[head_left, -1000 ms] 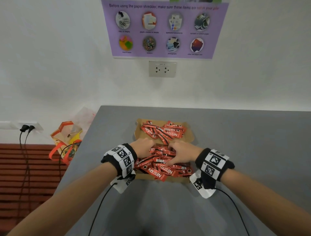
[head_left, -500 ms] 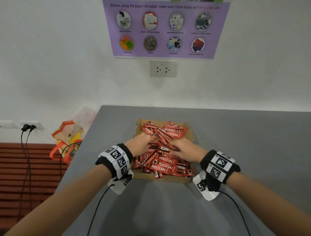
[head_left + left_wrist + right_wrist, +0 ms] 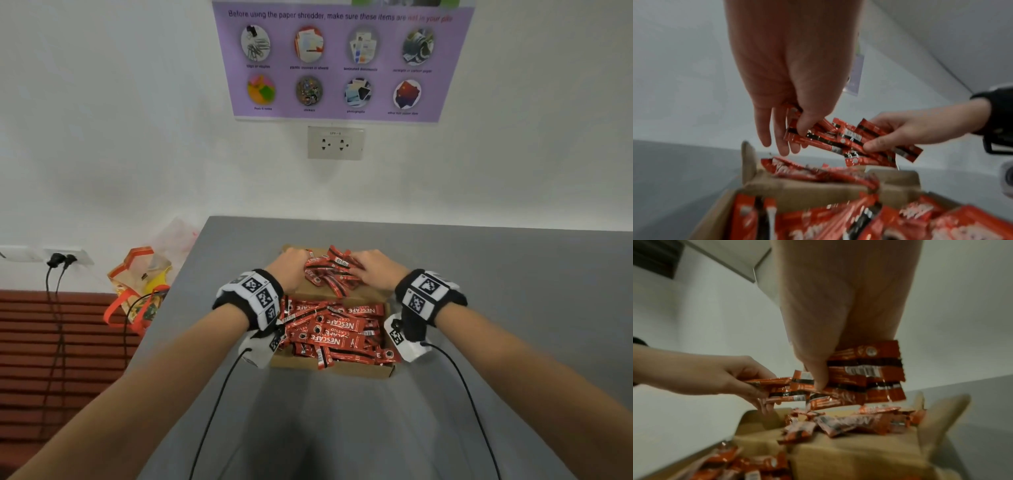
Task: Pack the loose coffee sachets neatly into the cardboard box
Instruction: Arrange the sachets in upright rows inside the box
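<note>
- The left hand (image 3: 289, 265) reaches over the far part of the box (image 3: 329, 368), its thumb and fingers (image 3: 781, 142) pinching the left end of a bundle (image 3: 330, 270) of red sachets.
- The right hand (image 3: 375, 270) pinches the right end of the same bundle, thumb on the near side, fingers behind it.
- In the wrist views the bundle hangs in the air, clear of the sachets under it; its sachets lie roughly side by side, some skewed.
- Both forearms stretch forward from the near edge, each with a black-and-white marker band (image 3: 257, 296) at the wrist and a cable trailing back.
- The box sits open on the grey table (image 3: 513, 291), mid-table. Its near compartment is heaped with a loose pile (image 3: 337, 334) of sachets lying crosswise at mixed angles.
- Past a cardboard divider (image 3: 818, 193), the far part holds a few more loose sachets (image 3: 849, 420), below the bundle.
- Left of the table, on the floor, stands an orange bag (image 3: 138, 286); a purple poster (image 3: 342, 61) and a socket (image 3: 335, 143) are on the far wall.
</note>
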